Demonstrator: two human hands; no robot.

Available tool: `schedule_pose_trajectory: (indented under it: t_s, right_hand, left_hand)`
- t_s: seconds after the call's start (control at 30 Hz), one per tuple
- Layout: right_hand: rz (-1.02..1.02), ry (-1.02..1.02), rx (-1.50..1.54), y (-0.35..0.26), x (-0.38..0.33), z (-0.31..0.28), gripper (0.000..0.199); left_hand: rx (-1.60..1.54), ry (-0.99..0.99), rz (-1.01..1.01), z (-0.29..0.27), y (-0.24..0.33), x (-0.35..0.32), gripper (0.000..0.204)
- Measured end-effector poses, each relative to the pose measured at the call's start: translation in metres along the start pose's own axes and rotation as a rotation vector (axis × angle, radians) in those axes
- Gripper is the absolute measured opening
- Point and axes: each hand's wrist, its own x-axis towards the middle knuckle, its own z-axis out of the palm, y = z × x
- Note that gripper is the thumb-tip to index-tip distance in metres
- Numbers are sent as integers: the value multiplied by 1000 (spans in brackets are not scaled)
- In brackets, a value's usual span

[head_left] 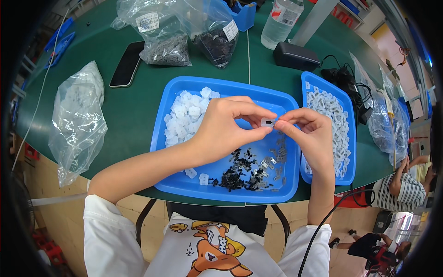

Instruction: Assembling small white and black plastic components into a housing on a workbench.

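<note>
Translucent plastic piece (267, 122) sits pinched between both hands, above the middle of the large blue tray (184, 184). Left hand (226, 127): thumb below and fingers curled over the top, the grip pressed together on the left end of the piece. Right hand (307, 131): fingertips drawn together against the right end of the same piece, touching it; whether a second small part lies under those fingertips cannot be told. The piece is held clear of the tray floor, level with the fingertips of both hands.

Inside the large tray, a heap of white translucent pieces (184, 117) lies in the far left corner, and a scatter of small black and grey metal parts (249, 171) lies toward the near right. A second blue tray (351, 138), just beside the first on the right, holds rows of whitish pieces. Further back on the green counter (134, 111) lie a dark phone (127, 64) and clear bags of parts (166, 46).
</note>
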Motion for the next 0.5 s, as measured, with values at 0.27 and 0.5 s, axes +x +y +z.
schedule_pose_trajectory:
  t_s: [0.27, 0.5]
  right_hand:
    - [15, -19, 47, 4, 1, 3, 13]
    - [13, -63, 113, 4, 1, 2, 15]
  left_hand:
    - [-9, -10, -32, -1, 0, -1, 26]
    - [20, 11, -23, 1, 3, 0, 28]
